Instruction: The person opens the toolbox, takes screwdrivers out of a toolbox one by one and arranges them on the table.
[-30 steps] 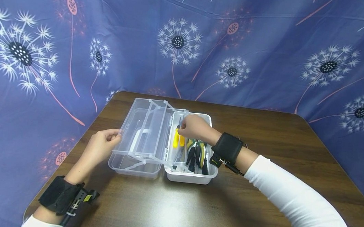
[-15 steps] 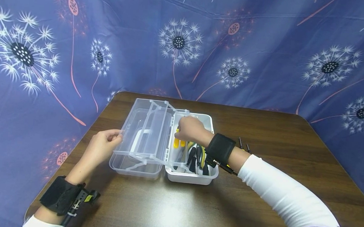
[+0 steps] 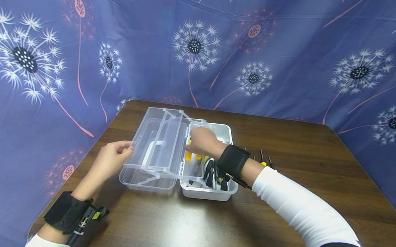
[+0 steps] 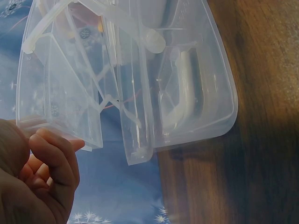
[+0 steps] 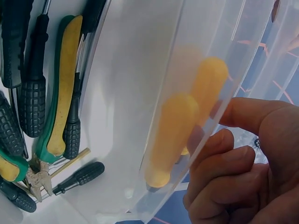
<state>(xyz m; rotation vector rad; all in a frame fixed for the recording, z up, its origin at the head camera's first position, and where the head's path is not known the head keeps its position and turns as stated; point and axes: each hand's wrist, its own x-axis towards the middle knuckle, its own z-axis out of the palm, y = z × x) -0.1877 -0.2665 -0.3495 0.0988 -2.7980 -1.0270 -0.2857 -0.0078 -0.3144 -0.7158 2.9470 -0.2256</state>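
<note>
My left hand [image 3: 113, 156] pinches the left edge of the upper clear tray [image 3: 157, 136], which stands raised on hinged arms; in the left wrist view the fingers [image 4: 56, 154] curl at its corner. My right hand [image 3: 204, 140] reaches into the lower clear tray [image 5: 173, 60] over the white toolbox [image 3: 207, 194]. Two screwdrivers lie there: one yellow handle [image 3: 188, 155] at my fingertips, another yellow handle [image 3: 199, 156] just to its right. In the right wrist view the thumb and index finger tips are partly hidden behind the cloudy tray wall, against a yellow handle [image 5: 212, 79].
Green-and-yellow pliers [image 5: 60, 93] and several black-handled screwdrivers [image 5: 33, 102] lie in the toolbox's bottom. The open clear lid [image 3: 131, 179] lies flat to the left. Several thin tools [image 3: 262, 158] rest on the wooden table [image 3: 317, 163], partly behind my right arm.
My right hand has moved slightly left and lower in the tray, and one yellow handle has shifted left, away from the other. Tools behind the right forearm have come into view. The left hand stays put.
</note>
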